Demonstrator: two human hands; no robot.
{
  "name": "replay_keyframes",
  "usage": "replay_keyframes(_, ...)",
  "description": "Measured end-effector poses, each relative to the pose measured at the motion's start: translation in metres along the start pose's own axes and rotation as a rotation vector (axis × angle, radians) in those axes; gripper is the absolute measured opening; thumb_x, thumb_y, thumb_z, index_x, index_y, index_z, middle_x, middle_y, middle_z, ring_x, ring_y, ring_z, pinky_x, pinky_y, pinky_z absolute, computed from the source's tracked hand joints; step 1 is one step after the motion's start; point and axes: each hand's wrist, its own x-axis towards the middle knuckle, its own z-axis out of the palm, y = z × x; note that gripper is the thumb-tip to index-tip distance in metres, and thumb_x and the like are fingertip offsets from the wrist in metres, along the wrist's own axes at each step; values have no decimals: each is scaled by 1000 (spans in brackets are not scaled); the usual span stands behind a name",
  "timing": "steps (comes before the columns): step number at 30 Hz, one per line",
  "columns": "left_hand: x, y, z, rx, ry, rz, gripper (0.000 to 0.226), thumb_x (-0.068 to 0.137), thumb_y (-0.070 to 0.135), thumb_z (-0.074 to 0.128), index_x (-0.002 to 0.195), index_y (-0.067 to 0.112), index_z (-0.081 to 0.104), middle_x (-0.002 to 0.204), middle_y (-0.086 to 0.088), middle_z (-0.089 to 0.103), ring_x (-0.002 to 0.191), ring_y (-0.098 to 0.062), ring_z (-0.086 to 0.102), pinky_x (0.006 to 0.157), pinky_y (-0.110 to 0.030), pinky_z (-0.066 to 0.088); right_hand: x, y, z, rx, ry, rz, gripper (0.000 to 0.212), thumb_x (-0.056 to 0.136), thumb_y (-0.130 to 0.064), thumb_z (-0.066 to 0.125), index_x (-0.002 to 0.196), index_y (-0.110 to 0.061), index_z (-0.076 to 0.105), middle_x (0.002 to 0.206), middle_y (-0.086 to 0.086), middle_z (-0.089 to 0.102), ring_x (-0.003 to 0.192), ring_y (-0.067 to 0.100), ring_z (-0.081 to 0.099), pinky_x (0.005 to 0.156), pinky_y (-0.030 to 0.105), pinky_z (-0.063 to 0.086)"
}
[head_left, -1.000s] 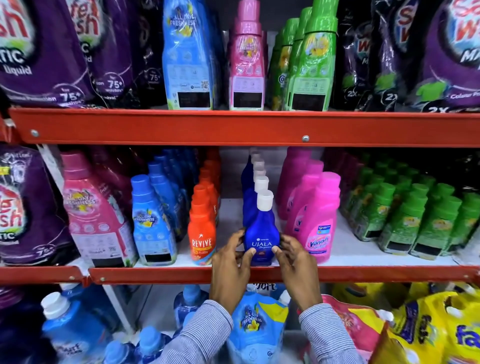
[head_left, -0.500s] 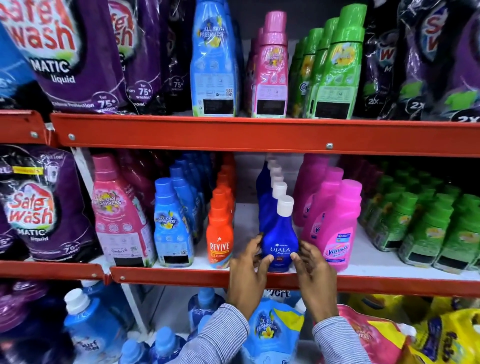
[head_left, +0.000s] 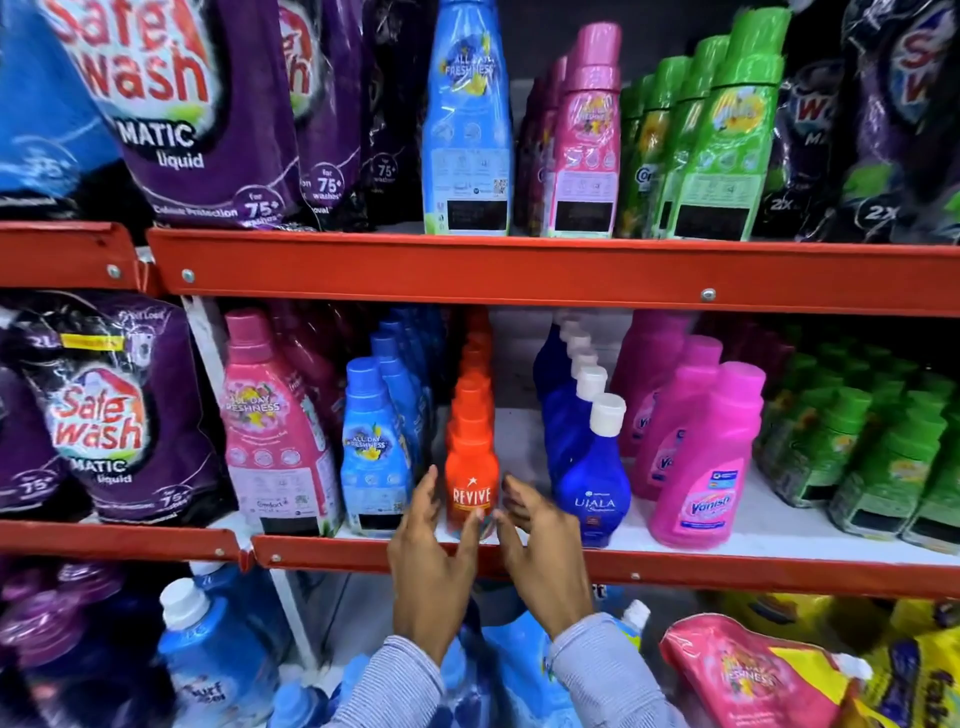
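An orange Revive bottle (head_left: 471, 475) stands upright at the front of the middle shelf (head_left: 675, 564), heading a row of the same orange bottles. My left hand (head_left: 428, 561) is at its left side and my right hand (head_left: 535, 551) at its right side, fingers extended and spread. The fingertips are at the bottle's lower part; whether they touch it I cannot tell. A dark blue Ujala bottle (head_left: 592, 483) with a white cap stands just right of my right hand, free of both hands.
Left of the orange row stand light blue bottles (head_left: 375, 467) and pink bottles (head_left: 275, 441); right are pink Vanish bottles (head_left: 706, 467) and green bottles (head_left: 841, 447). Purple Safe Wash pouches (head_left: 109, 415) fill the left. The red upper shelf edge (head_left: 519, 270) hangs above.
Both hands have let go of the blue Ujala bottle and moved left, now flanking the orange Revive bottle. The camera view has also shifted left.
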Motion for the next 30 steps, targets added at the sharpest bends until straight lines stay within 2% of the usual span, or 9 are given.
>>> replay_keyframes(2,6,-4,1,51,-54,8,69,83,38,72,145,18,50,132,1,70,118,-13,68,103,-45,56,6,0,5,-3,-26,41,40,87,-9,63,123,-25,65,107,-13,76,97,-8,69,91,17,55)
replay_keyframes(4,10,-5,1,71,-78,16,63,82,37,71,140,20,54,126,1,74,111,-15,71,98,-45,58,8,0,7,0,-10,88,38,86,-7,65,120,-24,68,105,-9,78,95,-4,71,90,20,57)
replay_keyframes(9,12,-12,2,91,-79,29,58,84,33,72,137,17,56,124,-3,74,107,-19,71,96,-46,58,10,4,8,27,21,140,34,87,-5,68,118,-16,69,99,-13,74,91,-10,70,88,17,57)
replay_keyframes(14,11,-20,3,124,-66,39,62,89,29,76,145,15,51,132,-8,70,115,-22,70,100,-48,57,9,3,8,70,3,169,34,86,-5,70,119,-15,69,98,-15,73,90,-12,69,89,21,58)
replay_keyframes(18,5,-14,0,90,-21,19,64,89,35,69,147,17,52,136,-8,69,120,-21,68,102,-49,56,3,-3,2,108,8,164,37,87,-5,68,123,-14,67,104,-15,71,93,-16,66,91,20,57)
replay_keyframes(21,-7,3,0,9,119,71,56,88,24,67,142,15,57,139,-8,64,124,-24,65,108,-49,52,-12,-3,-18,87,160,99,32,85,-5,66,111,-23,73,98,-15,76,88,-4,72,83,20,58)
replay_keyframes(24,-27,34,13,-44,196,214,41,86,13,66,127,10,67,127,-5,61,119,-16,61,106,-29,48,-28,1,-55,32,381,15,27,77,-3,64,88,-24,77,80,-13,76,74,2,71,71,15,54)
replay_keyframes(27,-45,64,40,-107,110,353,24,88,15,63,109,11,73,108,3,66,109,-2,61,99,-15,45,-38,15,-93,11,574,4,19,74,-10,58,78,-20,74,74,-7,74,70,2,67,69,20,52)
replay_keyframes(30,-59,85,81,-117,-103,369,23,87,20,62,106,16,74,103,7,73,101,3,65,94,-10,46,-37,42,-135,-30,701,73,17,77,-8,60,84,-21,68,77,1,72,73,15,68,72,36,57)
